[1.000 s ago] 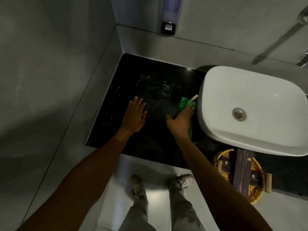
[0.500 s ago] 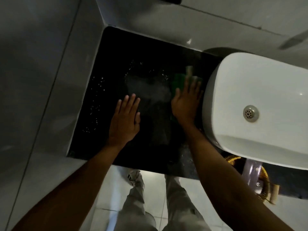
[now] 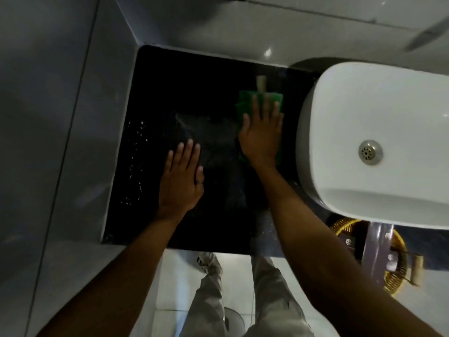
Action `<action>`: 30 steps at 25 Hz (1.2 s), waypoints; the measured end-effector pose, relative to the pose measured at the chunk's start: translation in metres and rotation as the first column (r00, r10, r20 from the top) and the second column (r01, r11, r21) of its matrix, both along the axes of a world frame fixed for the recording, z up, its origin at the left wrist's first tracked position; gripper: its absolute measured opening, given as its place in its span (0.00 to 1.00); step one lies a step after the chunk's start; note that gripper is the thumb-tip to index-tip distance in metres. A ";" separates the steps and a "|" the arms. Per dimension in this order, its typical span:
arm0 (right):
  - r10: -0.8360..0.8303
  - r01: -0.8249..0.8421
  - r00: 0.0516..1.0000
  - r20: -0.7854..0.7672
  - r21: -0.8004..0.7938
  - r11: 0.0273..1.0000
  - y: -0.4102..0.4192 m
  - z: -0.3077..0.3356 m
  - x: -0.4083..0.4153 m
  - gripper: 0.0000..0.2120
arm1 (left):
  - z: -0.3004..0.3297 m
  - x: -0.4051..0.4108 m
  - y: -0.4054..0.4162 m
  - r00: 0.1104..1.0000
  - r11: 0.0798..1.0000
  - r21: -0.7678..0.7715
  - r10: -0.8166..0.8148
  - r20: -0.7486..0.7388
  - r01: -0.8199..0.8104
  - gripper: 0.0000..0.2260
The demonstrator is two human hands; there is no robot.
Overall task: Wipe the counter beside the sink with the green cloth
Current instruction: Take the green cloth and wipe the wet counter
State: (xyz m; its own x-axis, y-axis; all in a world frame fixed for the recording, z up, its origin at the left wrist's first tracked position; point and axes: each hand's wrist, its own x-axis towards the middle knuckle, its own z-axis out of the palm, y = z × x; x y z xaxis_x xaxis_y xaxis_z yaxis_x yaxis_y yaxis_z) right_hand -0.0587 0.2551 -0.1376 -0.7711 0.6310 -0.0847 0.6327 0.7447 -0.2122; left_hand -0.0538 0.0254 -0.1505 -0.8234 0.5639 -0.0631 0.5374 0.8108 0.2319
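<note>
The green cloth (image 3: 245,102) lies flat on the black counter (image 3: 184,88), close to the white sink (image 3: 379,113). My right hand (image 3: 262,135) presses down on the cloth with its fingers spread, covering most of it. A pale tan tag sticks out past the cloth's far edge. My left hand (image 3: 181,180) rests palm down on the bare counter to the left, fingers together, holding nothing. Water droplets speckle the counter's left side.
Grey tiled walls (image 3: 60,117) close the counter in at the left and back. A yellow wire basket (image 3: 398,263) and a bracket sit under the sink at the right. My legs and shoes stand on the pale floor (image 3: 177,288) below the counter's front edge.
My right hand has pushed the green cloth away from me along the sink's side, flattening it under the palm. My left hand has stayed planted on the counter. The view has shifted downward.
</note>
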 end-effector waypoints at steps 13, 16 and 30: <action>0.249 -0.249 0.968 0.009 -0.025 0.968 -0.081 0.000 0.228 0.29 | 0.005 0.000 -0.005 0.999 0.999 -0.009 -0.034 -0.018 0.034 0.27; -0.052 0.050 0.997 0.055 0.026 0.998 -0.048 0.002 0.251 0.29 | 0.001 0.004 -0.005 0.999 1.000 -0.010 -0.025 -0.041 0.024 0.27; -0.265 0.264 0.960 0.094 0.016 0.964 -0.073 0.000 0.219 0.32 | 0.002 0.004 -0.003 0.998 0.999 -0.030 -0.017 -0.058 0.015 0.27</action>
State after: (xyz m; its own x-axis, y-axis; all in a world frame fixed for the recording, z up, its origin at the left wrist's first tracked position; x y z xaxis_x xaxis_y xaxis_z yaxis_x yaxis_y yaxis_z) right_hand 0.1604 0.1818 -0.1376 -0.5652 0.8118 -0.1467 0.8243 0.5487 -0.1394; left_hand -0.0502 0.0224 -0.1488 -0.8171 0.5756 -0.0323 0.5622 0.8080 0.1763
